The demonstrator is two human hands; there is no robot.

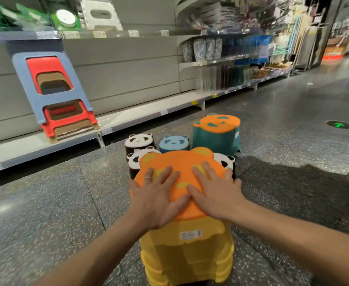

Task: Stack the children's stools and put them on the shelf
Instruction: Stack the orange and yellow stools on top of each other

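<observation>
Both grips (159,195) (216,193) flat atop stool stack (187,254)

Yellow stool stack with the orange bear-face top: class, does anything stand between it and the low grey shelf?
Nothing visible to its left: only bare speckled floor separates the yellow stool stack from the low grey shelf. The black-and-white panda stools stand ahead, off that path.

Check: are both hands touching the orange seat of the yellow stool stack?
Touching. The head view shows the left hand and right hand lying flat, palms down, on the orange seat.
</observation>
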